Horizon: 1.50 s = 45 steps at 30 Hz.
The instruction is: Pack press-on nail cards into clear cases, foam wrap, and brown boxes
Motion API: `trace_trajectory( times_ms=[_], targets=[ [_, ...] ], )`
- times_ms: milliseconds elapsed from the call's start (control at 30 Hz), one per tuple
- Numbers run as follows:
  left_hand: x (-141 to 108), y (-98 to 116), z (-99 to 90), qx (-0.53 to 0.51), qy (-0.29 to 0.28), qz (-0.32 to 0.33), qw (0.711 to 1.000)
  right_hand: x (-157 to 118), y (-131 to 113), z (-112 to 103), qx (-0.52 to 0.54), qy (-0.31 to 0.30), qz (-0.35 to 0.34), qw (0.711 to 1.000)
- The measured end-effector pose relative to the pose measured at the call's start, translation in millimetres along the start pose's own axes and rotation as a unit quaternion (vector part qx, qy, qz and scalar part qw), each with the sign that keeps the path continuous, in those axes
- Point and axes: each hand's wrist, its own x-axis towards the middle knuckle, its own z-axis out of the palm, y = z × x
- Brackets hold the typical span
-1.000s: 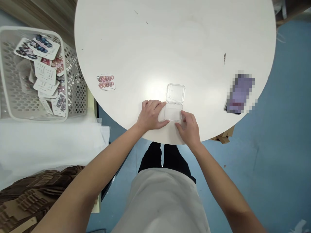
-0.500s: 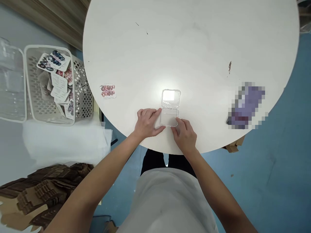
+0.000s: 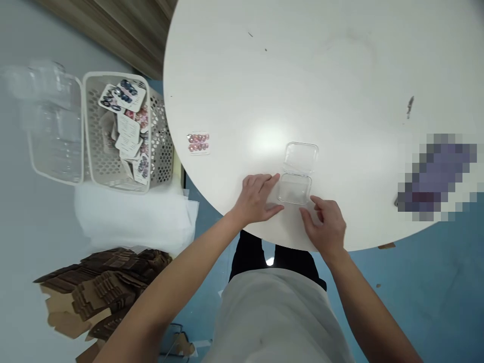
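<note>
A small clear plastic box lies on the white round table with its hinged lid folded back away from me. Nothing can be made out inside it. At the box's left side is my left hand, fingers stretched and thumb apart, its fingertips close to the edge. My right hand rests by the near right corner, thumb and forefinger apart with nothing between them. Farther left on the table lies a card bearing two rows of shiny pink oval pieces.
Left of the table stands a white perforated basket full of similar cards. Beside it a bin holds clear plastic boxes. Folded brown cardboard is piled below. A blurred-out purple object lies at the table's right.
My view has shifted left, so everything appears farther right. My right hand has drawn slightly away from the box's corner. The left hand stays beside the box.
</note>
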Motion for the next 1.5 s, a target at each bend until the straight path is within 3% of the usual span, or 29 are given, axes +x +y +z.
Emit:
trace_trajectory(
  times_ms=[167,367,567,700,900,1100,1500],
  targets=[
    [-19.3,-34.3,-35.8,0.022,0.008,0.011,1.000,17.2,-35.9,13.9,-0.005,-0.005,-0.040,0.999],
    [-27.9,-91.8,-89.0,0.046,0.102,-0.140,0.984,58.7,-113.4,66.3,0.010,-0.091,-0.041,0.995],
    [-16.6,-134.7,-111.7,0.023,0.122,-0.203,0.971,99.3,-156.6,113.8,0.025,-0.123,-0.039,0.991],
    [-12.1,-149.6,-113.7,0.005,0.094,-0.213,0.972,120.9,-165.1,131.2,0.016,-0.132,-0.043,0.990],
    [-7.0,-154.1,-116.7,-0.009,0.045,-0.222,0.974,132.7,-169.1,147.3,0.013,-0.137,-0.036,0.990],
    [-5.2,-153.2,-116.9,-0.021,0.055,-0.211,0.976,137.2,-172.2,148.0,-0.001,-0.163,-0.002,0.987],
    [-9.4,-144.3,-112.3,-0.055,0.079,-0.206,0.974,125.8,-163.3,150.1,0.087,-0.124,-0.009,0.988]
  ],
)
